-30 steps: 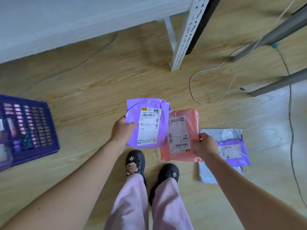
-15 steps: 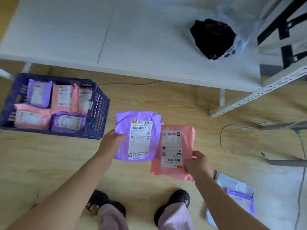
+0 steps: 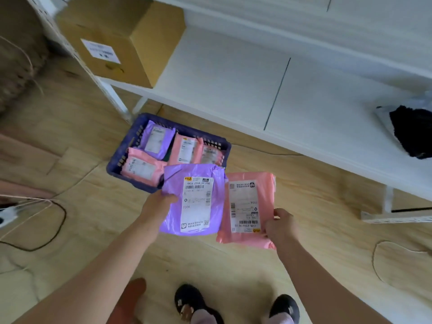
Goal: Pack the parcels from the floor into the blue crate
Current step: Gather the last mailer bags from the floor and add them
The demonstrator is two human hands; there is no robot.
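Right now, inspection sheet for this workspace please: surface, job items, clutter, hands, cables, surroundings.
Surface: light wood-plank floor; the crate stands on it.
Job's things: blue slatted plastic crate with at least four packed parcels, pink and purple; purple plastic mailer parcel and pink plastic mailer parcel held beside the crate.
Clutter: brown cardboard box and black bundle in a clear bag, both on the shelving.
Hands: left hand grips the purple parcel's left edge; right hand pinches the pink parcel's lower right corner.
Cables: black cable looped on the floor, left; thin pale wire looped, right.
Surroundings: white metal shelving behind the crate.
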